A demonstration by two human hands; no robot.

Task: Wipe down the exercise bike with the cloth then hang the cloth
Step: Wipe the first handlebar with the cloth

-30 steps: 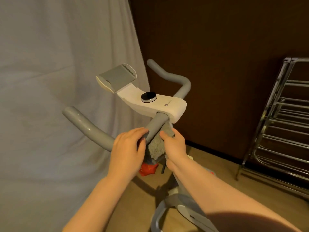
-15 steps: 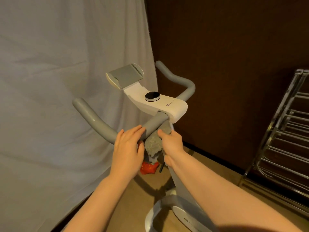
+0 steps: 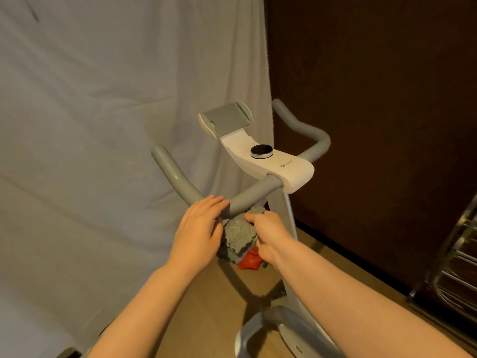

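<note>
The white exercise bike [image 3: 284,167] stands ahead of me, with grey handlebars, a round black dial and a tablet holder on top. A grey cloth [image 3: 238,235] hangs bunched under the near left handlebar [image 3: 247,196]. My right hand [image 3: 268,232] pinches the cloth's upper edge just below the bar. My left hand [image 3: 198,228] rests on the bend of the same bar, fingers straight over it, its thumb toward the cloth. The part of the cloth behind my hands is hidden.
A metal drying rack [image 3: 456,257] stands at the right edge against the dark brown wall. A pale sheet [image 3: 103,125] hangs on the left. A red knob [image 3: 249,260] shows below the cloth. The bike's lower frame [image 3: 291,332] lies between my forearms.
Both hands have slid with the cloth along the left handlebar away from the console toward its bend. The camera has turned left, pushing the rack to the frame's edge.
</note>
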